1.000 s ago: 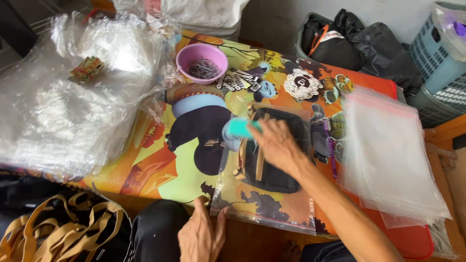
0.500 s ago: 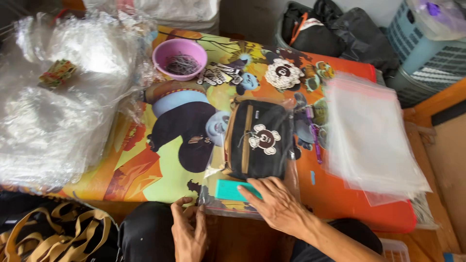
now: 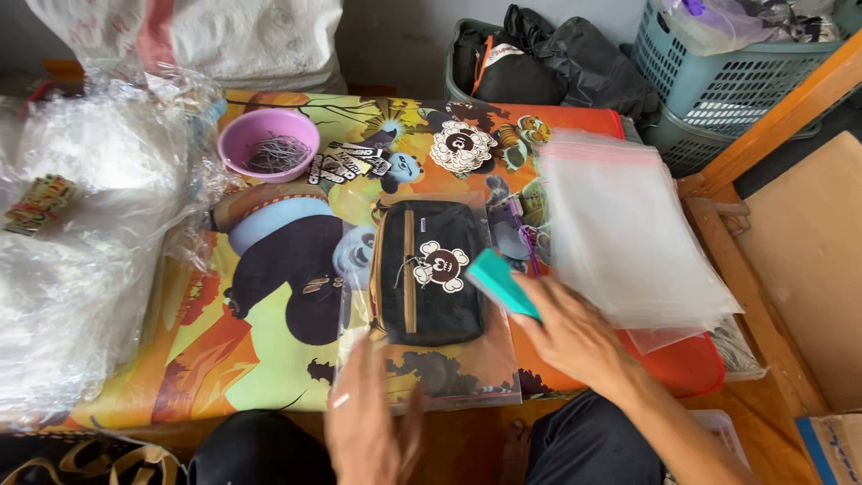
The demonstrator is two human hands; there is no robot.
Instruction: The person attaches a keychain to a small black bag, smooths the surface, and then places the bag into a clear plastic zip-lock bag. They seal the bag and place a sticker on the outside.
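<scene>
A black pouch with a tan stripe and a round cartoon tag lies inside a clear plastic bag on a low table with a colourful cartoon cover. My right hand holds a flat teal card at the bag's right edge, next to the pouch. Fingers apart and blurred, my left hand hovers over the bag's near edge and holds nothing.
A stack of clear zip bags lies at the right. A purple bowl of metal clips and loose tags sit at the back. Crumpled plastic sheeting covers the left. Baskets and dark bags stand behind.
My right hand has moved the teal card from the pouch's top down to the bag's near edge, then to its right side. My left hand has risen to the bag's near edge.
</scene>
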